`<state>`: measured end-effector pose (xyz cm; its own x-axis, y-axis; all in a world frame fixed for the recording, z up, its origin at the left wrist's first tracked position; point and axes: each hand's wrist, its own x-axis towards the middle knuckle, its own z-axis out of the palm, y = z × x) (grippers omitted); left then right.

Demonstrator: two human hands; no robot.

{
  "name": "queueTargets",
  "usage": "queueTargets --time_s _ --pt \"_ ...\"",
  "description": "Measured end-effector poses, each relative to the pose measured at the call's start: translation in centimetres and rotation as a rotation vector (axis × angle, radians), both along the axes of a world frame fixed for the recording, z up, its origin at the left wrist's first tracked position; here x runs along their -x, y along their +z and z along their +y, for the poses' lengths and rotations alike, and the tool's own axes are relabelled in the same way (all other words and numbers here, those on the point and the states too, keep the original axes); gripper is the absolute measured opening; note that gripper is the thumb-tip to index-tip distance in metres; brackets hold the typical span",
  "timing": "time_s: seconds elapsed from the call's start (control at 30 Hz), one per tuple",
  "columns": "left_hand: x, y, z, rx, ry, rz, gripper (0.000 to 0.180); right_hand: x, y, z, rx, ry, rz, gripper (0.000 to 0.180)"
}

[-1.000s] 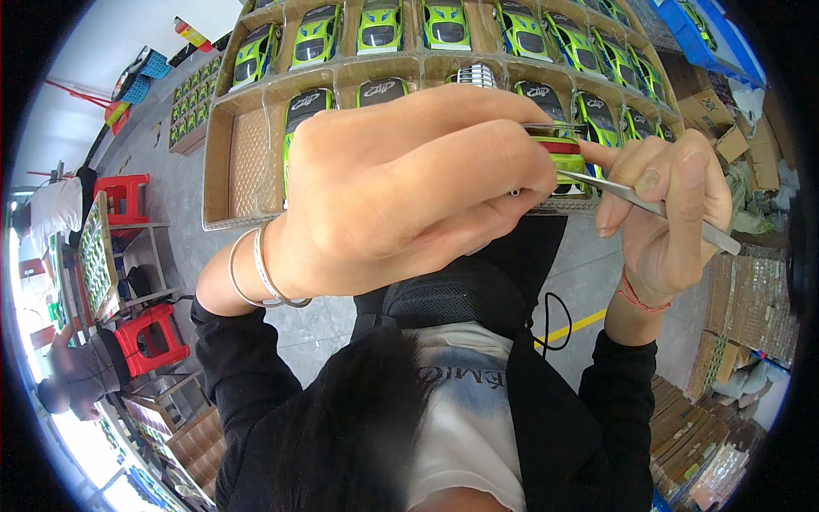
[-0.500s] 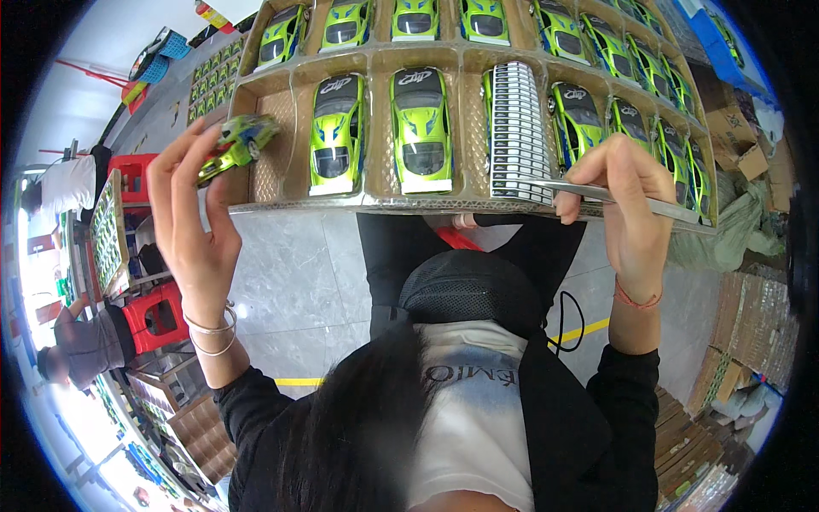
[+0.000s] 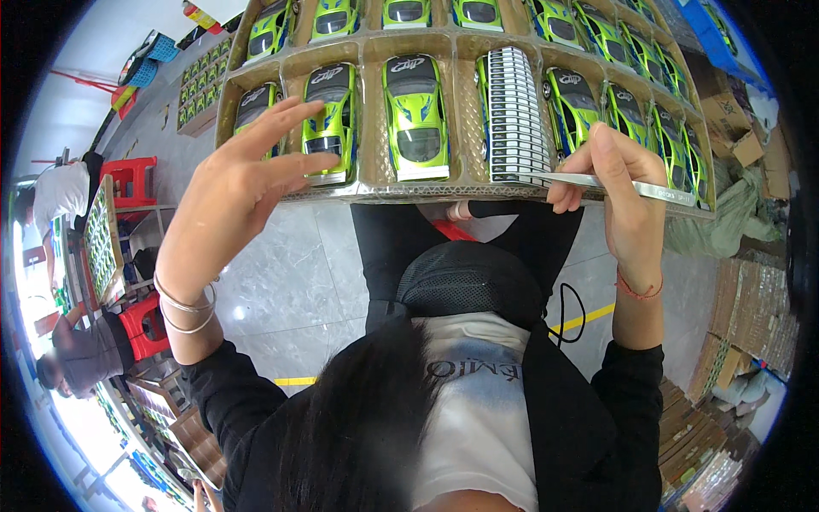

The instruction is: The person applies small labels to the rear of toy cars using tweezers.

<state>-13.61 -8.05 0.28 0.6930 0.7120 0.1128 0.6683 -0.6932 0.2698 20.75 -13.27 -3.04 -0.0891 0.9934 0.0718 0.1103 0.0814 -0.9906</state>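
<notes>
A cardboard tray (image 3: 465, 194) with clear-lined compartments holds green toy cars in rows. My left hand (image 3: 232, 189) is over its near left side, fingers stretched toward a green toy car (image 3: 327, 122) and holding nothing. Partly behind those fingers, another toy car (image 3: 253, 104) sits in the leftmost compartment. My right hand (image 3: 627, 175) pinches a pair of metal tweezers (image 3: 610, 183) at the tray's near edge. The tweezer tips touch the lower end of a white sticker sheet (image 3: 512, 119) with black lines. That sheet lies over a toy car in its compartment.
Stacked flat cardboard (image 3: 751, 328) stands at the right, near an open cardboard box (image 3: 732, 128) and a green sack (image 3: 725, 218). Red stools (image 3: 145, 327) and two people are on the left beside work tables. A blue bin (image 3: 725, 47) is at upper right.
The toy car my left hand held is now in the leftmost compartment, let go. My left hand has moved right with its fingers spread. My right hand stays by the sticker sheet.
</notes>
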Motion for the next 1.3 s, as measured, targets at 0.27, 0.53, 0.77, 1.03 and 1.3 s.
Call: queueTargets --time_s 0.27,0.53,0.77,1.03,1.3 --pt "-1.2 0.6 0.0 -0.087 -0.206 0.031 0.023 0.2 0.1 -0.1 0.027 -0.007 -0.049 0.043" --pt "-1.5 -0.5 0.1 -0.403 -0.085 -0.108 0.03 0.4 0.0 -0.1 0.025 0.001 -0.111 0.032" --pt "-2.1 0.6 2.0 -0.488 0.038 -0.375 0.033 0.5 -0.3 -0.2 -0.026 0.01 -0.109 0.027" --pt "-9.2 4.6 5.0 -0.046 -0.717 -0.58 0.026 -0.4 -0.4 -0.4 -0.027 0.01 -0.072 0.025" --pt "-13.3 3.1 0.1 0.007 -0.22 -0.752 0.044 -2.6 1.3 -0.3 -0.309 0.211 0.381 0.034"
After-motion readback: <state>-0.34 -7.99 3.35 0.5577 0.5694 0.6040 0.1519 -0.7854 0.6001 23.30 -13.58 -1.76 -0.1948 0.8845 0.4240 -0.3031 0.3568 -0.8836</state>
